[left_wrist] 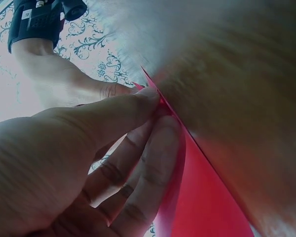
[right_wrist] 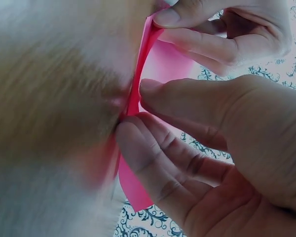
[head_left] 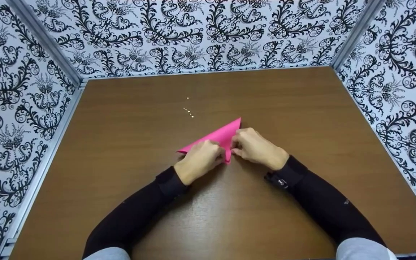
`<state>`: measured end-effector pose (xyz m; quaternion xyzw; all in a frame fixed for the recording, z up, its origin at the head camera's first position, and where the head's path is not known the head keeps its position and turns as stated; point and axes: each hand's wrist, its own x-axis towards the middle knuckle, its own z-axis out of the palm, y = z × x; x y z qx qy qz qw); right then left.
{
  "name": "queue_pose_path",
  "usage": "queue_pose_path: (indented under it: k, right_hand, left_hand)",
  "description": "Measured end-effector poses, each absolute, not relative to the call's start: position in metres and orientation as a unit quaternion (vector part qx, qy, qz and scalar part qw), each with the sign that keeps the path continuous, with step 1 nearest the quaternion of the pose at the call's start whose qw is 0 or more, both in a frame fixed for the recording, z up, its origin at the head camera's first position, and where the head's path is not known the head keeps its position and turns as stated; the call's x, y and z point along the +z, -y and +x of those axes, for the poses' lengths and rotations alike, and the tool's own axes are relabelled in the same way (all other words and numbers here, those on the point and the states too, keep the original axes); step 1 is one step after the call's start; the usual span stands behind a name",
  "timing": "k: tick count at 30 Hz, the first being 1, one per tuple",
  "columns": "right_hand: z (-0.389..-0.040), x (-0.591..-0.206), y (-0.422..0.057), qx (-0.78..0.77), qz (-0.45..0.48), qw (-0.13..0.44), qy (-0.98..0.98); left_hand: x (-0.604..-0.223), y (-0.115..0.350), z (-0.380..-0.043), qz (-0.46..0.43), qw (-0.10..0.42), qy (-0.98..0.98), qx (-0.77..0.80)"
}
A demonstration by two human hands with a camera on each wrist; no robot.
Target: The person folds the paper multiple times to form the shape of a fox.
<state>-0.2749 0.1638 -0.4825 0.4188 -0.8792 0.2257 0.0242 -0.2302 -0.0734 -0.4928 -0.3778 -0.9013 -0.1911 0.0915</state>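
A pink sheet of paper, folded to a roughly triangular shape, lies near the middle of the table. My left hand pinches its near edge between thumb and fingers; the left wrist view shows the thumb on one face of the paper and fingertips on the other. Just to the right, my right hand pinches the same paper by its right edge. Up close in the right wrist view, a narrow folded strip of the paper runs between the right thumb and fingers. Both hands work close together.
The brown wooden table reflects small bright spots of light beyond the paper. Walls with a black-and-white scroll pattern enclose its back and sides, with grey metal posts at the corners.
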Motion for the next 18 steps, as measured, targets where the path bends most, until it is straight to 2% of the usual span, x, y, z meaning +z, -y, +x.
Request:
queue_pose_path:
  k: [7, 18]
  right_hand:
    - [-0.2756, -0.4841, -0.1629, 0.233, 0.434, 0.022, 0.87]
    - [-0.2766, -0.4867, -0.163, 0.231, 0.438, 0.013, 0.869]
  left_hand:
    - [-0.4925, 0.0733, -0.2296, -0.386, 0.106, 0.899, -0.177]
    - [-0.4915, 0.0735, -0.2321, -0.401, 0.082, 0.89, -0.202]
